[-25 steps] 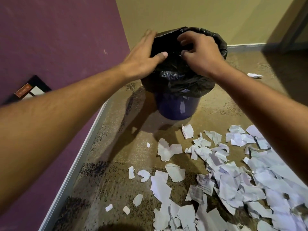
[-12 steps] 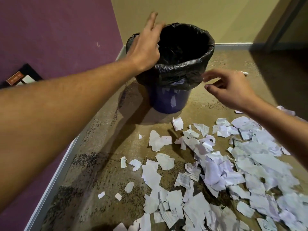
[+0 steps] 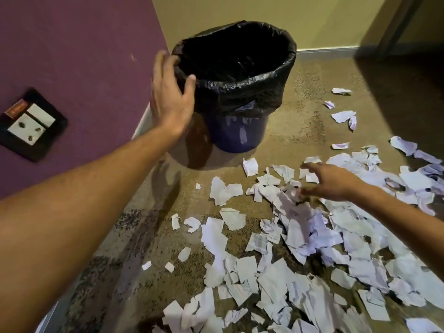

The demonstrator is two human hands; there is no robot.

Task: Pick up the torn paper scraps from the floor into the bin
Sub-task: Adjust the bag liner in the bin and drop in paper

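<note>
Your left hand [image 3: 171, 92] was up against the near-left side of the round blue plastic bin [image 3: 236, 133], fingers spread and loosely curved, the thumb tip resting on the crinkled black plastic liner bag [image 3: 240, 90] folded over the rim. You gripped nothing; the palm lay open against the liner. The bin stood upright in the far-left corner of the speckled brown floor [image 3: 300, 111], close to where the purple wall [image 3: 84, 56] met the yellow-green wall [image 3: 312, 18], and its black inside showed no detail.

Your right hand [image 3: 329, 182] hung low over the torn white paper scraps [image 3: 300, 236], fingers spread and reaching towards the left, blurred by motion. Whether the fingertips touched paper, you could not tell from this view; nothing was pinched between them.

The scraps lay on the floor in front of the bin and to its right, thickest along the near and right edges, thinning to single pieces towards the bin's base. A few small ones sat well apart near the far-right side. A black-framed white wall socket [image 3: 31, 124] sat low on the purple wall at the left.
</note>
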